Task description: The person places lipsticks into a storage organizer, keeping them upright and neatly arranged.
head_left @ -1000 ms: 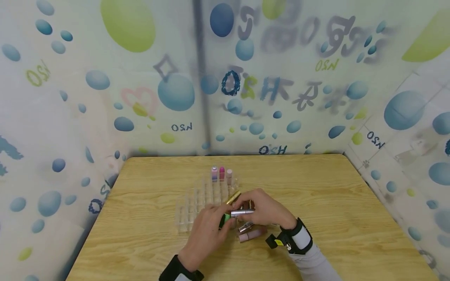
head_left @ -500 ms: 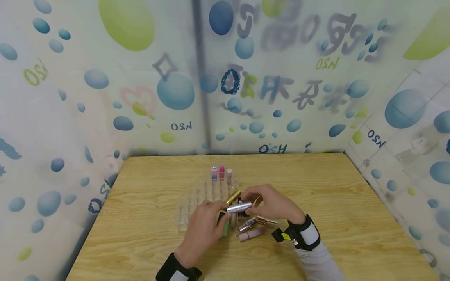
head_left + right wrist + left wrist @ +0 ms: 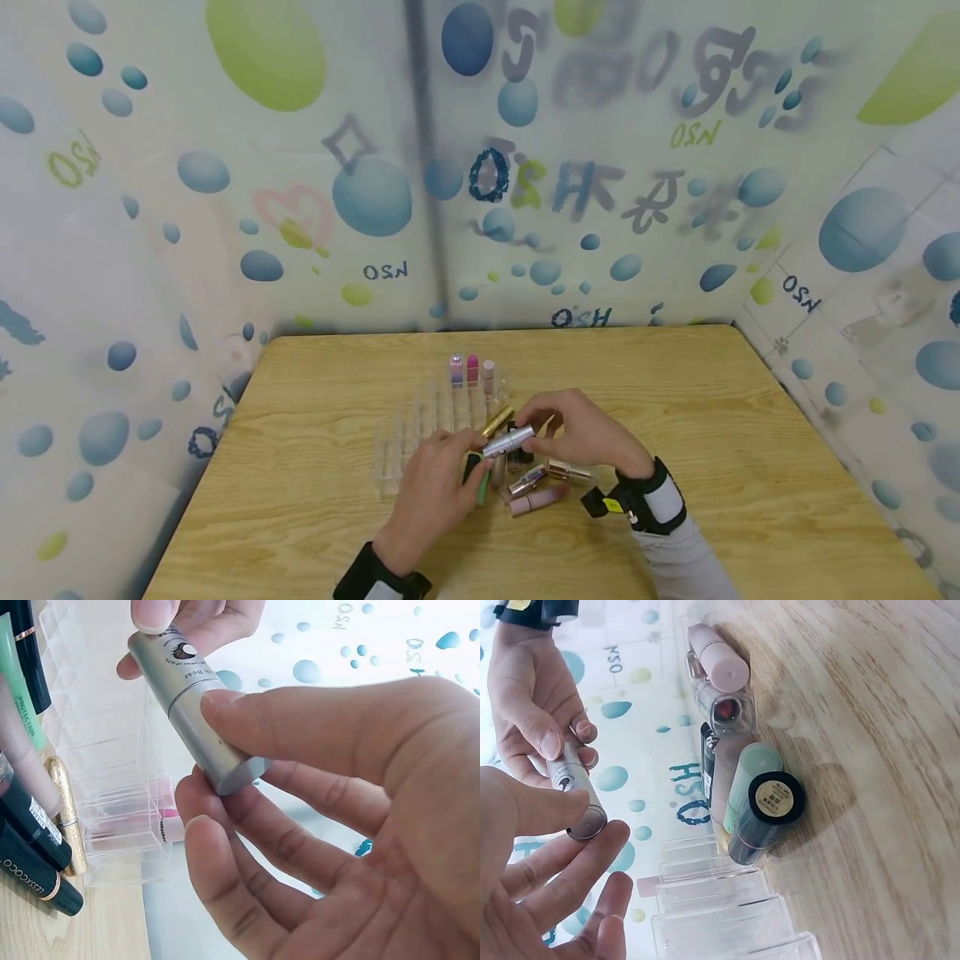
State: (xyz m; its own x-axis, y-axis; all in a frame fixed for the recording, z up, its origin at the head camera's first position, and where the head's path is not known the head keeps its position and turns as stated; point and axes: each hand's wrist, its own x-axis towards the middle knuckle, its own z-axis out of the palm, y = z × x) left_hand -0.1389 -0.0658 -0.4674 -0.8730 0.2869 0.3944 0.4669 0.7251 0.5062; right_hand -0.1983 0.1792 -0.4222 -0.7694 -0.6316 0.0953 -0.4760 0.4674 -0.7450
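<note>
Filling the background, a pale backdrop [image 3: 375,75] printed with blue and green ovals stands behind a wood-grained surface [image 3: 675,400]. On the surface rests a clear, stepped organizer [image 3: 442,408], divided into rows of small compartments. The left hand [image 3: 435,479] and right hand [image 3: 588,429] come together near its right side, with black bands [image 3: 360,571] round the wrists. Between them a silver tube [image 3: 508,442] is held tilted above the surface: the left fingers pinch one end and the right fingers the other, both grips narrow around it, while other fingers curve clear of it. Below and beside it lie loose cosmetics: a pale pink tube [image 3: 536,501] toward the front, a light green tube [image 3: 742,772] next to a dark tube [image 3: 754,829], and a slim gold tube [image 3: 497,422] near the organizer. Three small pinkish tubes [image 3: 472,369] stand upright at the organizer's back.
</note>
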